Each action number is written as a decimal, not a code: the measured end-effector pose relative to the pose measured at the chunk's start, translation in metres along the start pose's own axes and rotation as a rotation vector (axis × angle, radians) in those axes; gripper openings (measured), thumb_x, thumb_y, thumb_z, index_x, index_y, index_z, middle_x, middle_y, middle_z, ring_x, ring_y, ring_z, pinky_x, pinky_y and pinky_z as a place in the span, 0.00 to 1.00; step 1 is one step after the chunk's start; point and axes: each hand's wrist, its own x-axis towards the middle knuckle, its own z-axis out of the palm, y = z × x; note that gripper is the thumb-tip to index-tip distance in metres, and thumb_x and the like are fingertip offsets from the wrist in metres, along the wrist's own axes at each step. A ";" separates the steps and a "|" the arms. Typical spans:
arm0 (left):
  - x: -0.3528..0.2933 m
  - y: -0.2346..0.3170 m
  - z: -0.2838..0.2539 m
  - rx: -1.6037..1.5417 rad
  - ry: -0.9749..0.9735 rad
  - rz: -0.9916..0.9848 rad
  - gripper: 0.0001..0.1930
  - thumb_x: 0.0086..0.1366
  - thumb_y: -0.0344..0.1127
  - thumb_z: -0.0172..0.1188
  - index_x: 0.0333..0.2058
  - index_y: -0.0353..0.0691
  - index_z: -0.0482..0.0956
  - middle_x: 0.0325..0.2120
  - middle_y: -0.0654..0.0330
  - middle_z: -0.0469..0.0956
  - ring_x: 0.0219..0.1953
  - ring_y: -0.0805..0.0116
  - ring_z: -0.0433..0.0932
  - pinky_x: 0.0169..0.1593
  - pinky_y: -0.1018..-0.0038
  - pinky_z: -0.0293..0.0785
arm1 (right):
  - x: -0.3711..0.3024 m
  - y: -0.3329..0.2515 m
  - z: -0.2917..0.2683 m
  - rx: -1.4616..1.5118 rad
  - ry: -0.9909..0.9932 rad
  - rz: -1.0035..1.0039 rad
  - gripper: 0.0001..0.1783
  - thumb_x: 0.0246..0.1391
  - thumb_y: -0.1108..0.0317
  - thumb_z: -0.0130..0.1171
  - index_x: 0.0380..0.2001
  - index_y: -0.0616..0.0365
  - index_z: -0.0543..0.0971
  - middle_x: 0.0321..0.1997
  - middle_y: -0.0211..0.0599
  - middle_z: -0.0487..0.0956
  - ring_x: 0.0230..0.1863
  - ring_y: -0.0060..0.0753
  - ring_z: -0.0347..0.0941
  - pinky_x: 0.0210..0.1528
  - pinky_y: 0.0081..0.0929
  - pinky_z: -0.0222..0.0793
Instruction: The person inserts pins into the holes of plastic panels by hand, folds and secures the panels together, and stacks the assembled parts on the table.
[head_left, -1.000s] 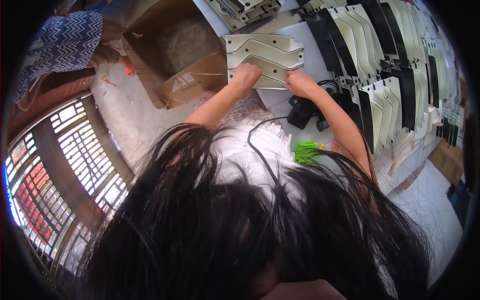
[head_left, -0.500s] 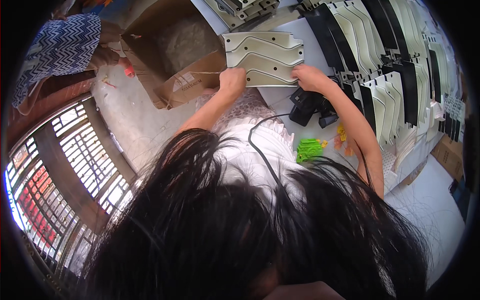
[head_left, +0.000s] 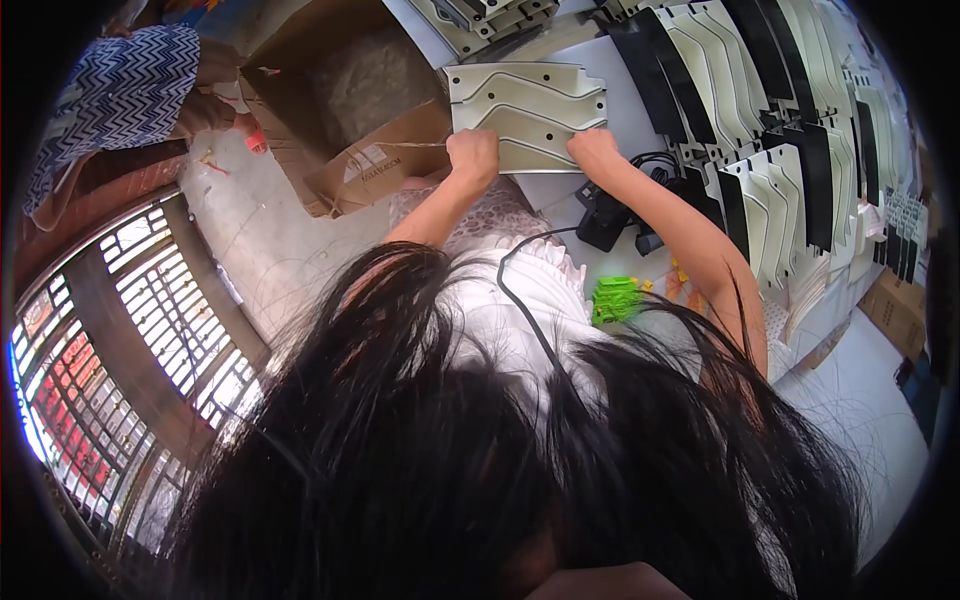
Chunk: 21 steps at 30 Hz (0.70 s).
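A cream panel with wavy ridges, dark lines and small dark holes lies flat at the table's near edge in front of me. My left hand is closed at its lower left corner. From that fist a thin pale strand runs left across the carton's flap. My right hand is closed too, with its knuckles up, over the panel's lower right part. What its fingers hold, if anything, is hidden under the hand. Just below the right wrist lies a black device with a cable.
An open cardboard carton with clear plastic inside stands at left. Stacks of similar cream panels with black strips fill the right. Near me lie a bright green piece and a black cable. Another person's patterned garment shows upper left.
My right hand has shifted left from the panel's right edge onto its lower part. My left hand has moved slightly up and right. The panel has barely moved.
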 end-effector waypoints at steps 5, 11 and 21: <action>-0.016 -0.013 -0.008 -0.104 -0.022 -0.049 0.09 0.49 0.38 0.62 0.27 0.41 0.84 0.28 0.51 0.82 0.33 0.54 0.82 0.34 0.62 0.76 | 0.002 -0.008 0.008 -0.081 -0.093 0.088 0.07 0.48 0.72 0.56 0.26 0.52 0.84 0.33 0.37 0.83 0.37 0.39 0.81 0.33 0.32 0.78; -0.072 -0.044 -0.002 -0.428 0.170 0.096 0.12 0.55 0.45 0.62 0.32 0.45 0.83 0.32 0.60 0.79 0.37 0.58 0.78 0.39 0.65 0.74 | 0.007 -0.003 0.005 -0.235 -0.251 0.040 0.10 0.47 0.72 0.59 0.33 0.53 0.85 0.37 0.35 0.83 0.39 0.40 0.81 0.32 0.44 0.79; -0.070 -0.052 0.028 -0.617 0.346 0.146 0.10 0.51 0.32 0.63 0.34 0.44 0.81 0.32 0.60 0.75 0.37 0.58 0.76 0.38 0.65 0.73 | -0.003 0.024 0.001 -0.201 -0.069 -0.162 0.05 0.45 0.70 0.57 0.23 0.52 0.83 0.28 0.39 0.82 0.34 0.39 0.81 0.33 0.33 0.77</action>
